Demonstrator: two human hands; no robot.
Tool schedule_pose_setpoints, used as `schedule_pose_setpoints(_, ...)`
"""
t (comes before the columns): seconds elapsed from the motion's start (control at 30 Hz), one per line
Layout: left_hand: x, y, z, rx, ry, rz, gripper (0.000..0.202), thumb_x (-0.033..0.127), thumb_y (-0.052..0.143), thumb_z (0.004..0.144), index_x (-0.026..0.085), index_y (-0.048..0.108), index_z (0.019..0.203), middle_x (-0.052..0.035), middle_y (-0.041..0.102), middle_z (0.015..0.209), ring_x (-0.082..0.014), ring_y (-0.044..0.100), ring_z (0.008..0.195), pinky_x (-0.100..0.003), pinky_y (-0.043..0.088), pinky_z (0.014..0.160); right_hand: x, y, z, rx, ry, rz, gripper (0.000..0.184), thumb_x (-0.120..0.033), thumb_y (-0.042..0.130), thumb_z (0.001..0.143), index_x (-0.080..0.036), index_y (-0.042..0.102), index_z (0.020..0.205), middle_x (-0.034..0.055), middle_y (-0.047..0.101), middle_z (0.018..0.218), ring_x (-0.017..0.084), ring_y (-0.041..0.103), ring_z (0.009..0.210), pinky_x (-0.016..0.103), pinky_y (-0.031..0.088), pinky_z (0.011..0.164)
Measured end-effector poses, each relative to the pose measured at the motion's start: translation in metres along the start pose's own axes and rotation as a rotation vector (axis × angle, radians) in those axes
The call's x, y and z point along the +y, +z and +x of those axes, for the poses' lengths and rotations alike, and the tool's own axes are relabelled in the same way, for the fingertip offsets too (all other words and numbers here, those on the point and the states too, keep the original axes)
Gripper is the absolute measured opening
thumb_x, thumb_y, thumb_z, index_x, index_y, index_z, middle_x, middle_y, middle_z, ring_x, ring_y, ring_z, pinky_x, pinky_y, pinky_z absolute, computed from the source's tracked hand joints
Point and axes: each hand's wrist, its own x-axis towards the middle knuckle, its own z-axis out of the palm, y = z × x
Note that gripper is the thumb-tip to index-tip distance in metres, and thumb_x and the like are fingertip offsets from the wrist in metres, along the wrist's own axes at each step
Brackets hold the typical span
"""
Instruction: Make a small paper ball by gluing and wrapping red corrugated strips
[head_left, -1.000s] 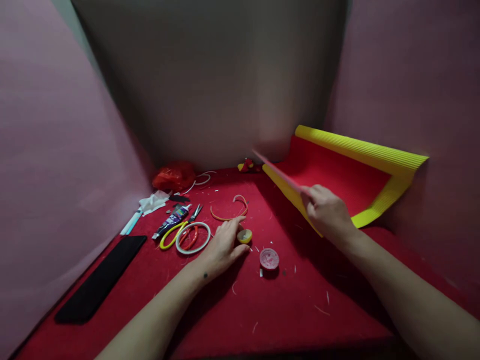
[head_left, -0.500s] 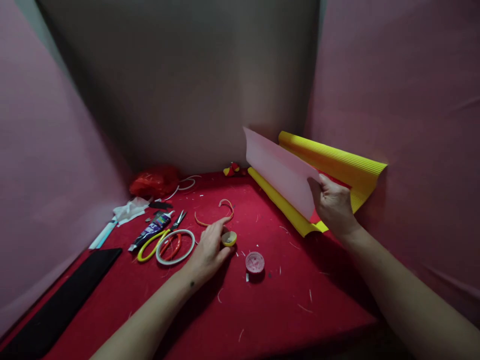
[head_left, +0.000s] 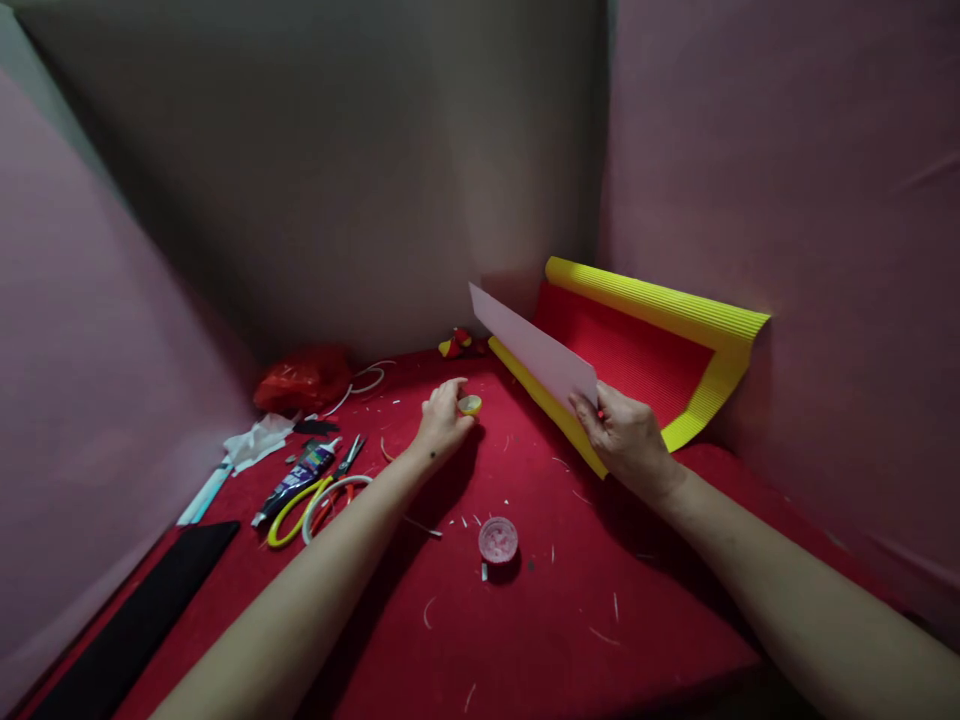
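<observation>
My right hand (head_left: 626,437) pinches the near corner of a pale pink sheet (head_left: 534,350) and holds it tilted up over the red table (head_left: 585,620). Behind it a yellow corrugated sheet (head_left: 675,310) with a red corrugated sheet (head_left: 622,350) on top curls up against the right wall. My left hand (head_left: 441,420) is lifted a little above the table, fingers closed on a small yellow tape roll (head_left: 470,405). A small round pink lid (head_left: 498,540) lies on the table between my forearms.
At the left lie yellow-handled scissors (head_left: 300,505), a white ring (head_left: 330,492), a dark glue tube (head_left: 296,480), small snips (head_left: 346,455), white tissue (head_left: 255,440), a black flat slab (head_left: 127,630) and a red plastic bag (head_left: 304,378). Pink and grey walls close in on three sides.
My left hand has picked the yellow tape roll off the table and carried it away from me. My right hand has lifted the pink sheet off the corrugated sheets, then lowered it somewhat.
</observation>
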Motion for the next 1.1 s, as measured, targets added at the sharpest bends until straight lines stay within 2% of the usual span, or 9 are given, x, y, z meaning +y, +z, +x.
schedule_pose_setpoints(0.13, -0.001, 0.019, 0.022, -0.014, -0.060, 0.045, 0.036, 0.034, 0.057, 0.088, 0.016, 0.053, 0.119, -0.0089, 0.059, 0.115, -0.0241, 0.057, 0.105, -0.048, 0.046, 0.090, 0.002, 0.001, -0.002, -0.016, 0.044, 0.009, 0.028, -0.029, 0.049, 0.090, -0.018, 0.049, 0.064, -0.0011, 0.047, 0.052, 0.012, 0.039, 0.044, 0.026, 0.027, 0.047)
schedule_pose_setpoints(0.33, -0.005, 0.032, 0.036, -0.060, -0.108, 0.025, 0.039, 0.034, 0.057, 0.088, 0.016, 0.051, 0.123, -0.0089, 0.059, 0.115, -0.0225, 0.060, 0.100, -0.046, 0.049, 0.087, -0.001, 0.000, 0.000, -0.051, 0.069, 0.038, 0.028, -0.029, 0.048, 0.091, -0.019, 0.049, 0.065, -0.0019, 0.045, 0.052, 0.011, 0.036, 0.045, 0.026, 0.026, 0.048)
schedule_pose_setpoints(0.47, -0.006, 0.034, 0.039, -0.110, -0.152, 0.006, 0.036, 0.033, 0.056, 0.089, 0.016, 0.053, 0.121, -0.0091, 0.059, 0.116, -0.0217, 0.060, 0.099, -0.043, 0.051, 0.084, -0.002, -0.001, 0.000, -0.043, 0.078, 0.056, 0.028, -0.029, 0.049, 0.090, -0.019, 0.047, 0.064, -0.0029, 0.042, 0.052, 0.010, 0.032, 0.044, 0.026, 0.024, 0.046)
schedule_pose_setpoints(0.7, 0.001, 0.025, 0.037, -0.146, -0.190, -0.009, 0.036, 0.032, 0.057, 0.089, 0.016, 0.052, 0.121, -0.0088, 0.059, 0.115, -0.0221, 0.059, 0.099, -0.044, 0.050, 0.085, -0.001, 0.002, -0.001, -0.054, 0.090, 0.073, 0.028, -0.028, 0.049, 0.089, -0.019, 0.046, 0.063, -0.0026, 0.042, 0.053, 0.011, 0.034, 0.046, 0.027, 0.025, 0.048)
schedule_pose_setpoints(0.8, 0.011, 0.014, 0.031, -0.127, -0.168, -0.024, 0.040, 0.029, 0.061, 0.085, 0.016, 0.051, 0.122, -0.0100, 0.055, 0.121, -0.0263, 0.054, 0.110, -0.050, 0.044, 0.092, -0.001, 0.001, -0.001, -0.062, 0.104, 0.068, 0.028, -0.029, 0.049, 0.089, -0.019, 0.045, 0.063, -0.0022, 0.043, 0.053, 0.011, 0.035, 0.046, 0.027, 0.025, 0.049)
schedule_pose_setpoints(0.87, 0.020, -0.001, 0.021, -0.116, -0.129, -0.054, 0.047, 0.024, 0.065, 0.080, 0.016, 0.049, 0.124, -0.0116, 0.051, 0.127, -0.0293, 0.046, 0.120, -0.052, 0.038, 0.098, 0.000, 0.000, -0.002, -0.074, 0.112, 0.067, 0.029, -0.030, 0.049, 0.089, -0.019, 0.045, 0.062, -0.0018, 0.043, 0.053, 0.011, 0.036, 0.047, 0.027, 0.025, 0.049)
schedule_pose_setpoints(0.93, 0.029, -0.022, 0.004, -0.152, -0.078, -0.119, 0.051, 0.019, 0.066, 0.077, 0.017, 0.048, 0.125, -0.0113, 0.052, 0.126, -0.0267, 0.046, 0.120, -0.045, 0.038, 0.099, 0.000, -0.001, -0.002, -0.088, 0.119, 0.067, 0.029, -0.031, 0.050, 0.088, -0.019, 0.045, 0.062, -0.0013, 0.044, 0.053, 0.011, 0.037, 0.047, 0.027, 0.026, 0.050)
schedule_pose_setpoints(1.03, 0.040, -0.056, -0.033, -0.360, 0.000, -0.249, 0.049, 0.026, 0.068, 0.076, 0.023, 0.052, 0.122, -0.0058, 0.062, 0.112, -0.0206, 0.058, 0.104, -0.034, 0.047, 0.087, 0.001, -0.002, -0.003, -0.101, 0.125, 0.057, 0.028, -0.033, 0.049, 0.088, -0.019, 0.048, 0.064, -0.0008, 0.045, 0.054, 0.012, 0.036, 0.048, 0.028, 0.026, 0.050)
schedule_pose_setpoints(1.1, 0.043, -0.072, -0.063, -0.519, 0.042, -0.313, 0.061, 0.028, 0.077, 0.067, 0.026, 0.052, 0.123, -0.0040, 0.064, 0.109, -0.0209, 0.059, 0.104, -0.033, 0.047, 0.087, 0.001, -0.002, -0.003, -0.105, 0.131, 0.051, 0.028, -0.033, 0.049, 0.088, -0.019, 0.049, 0.064, -0.0004, 0.046, 0.054, 0.012, 0.037, 0.048, 0.028, 0.026, 0.050)
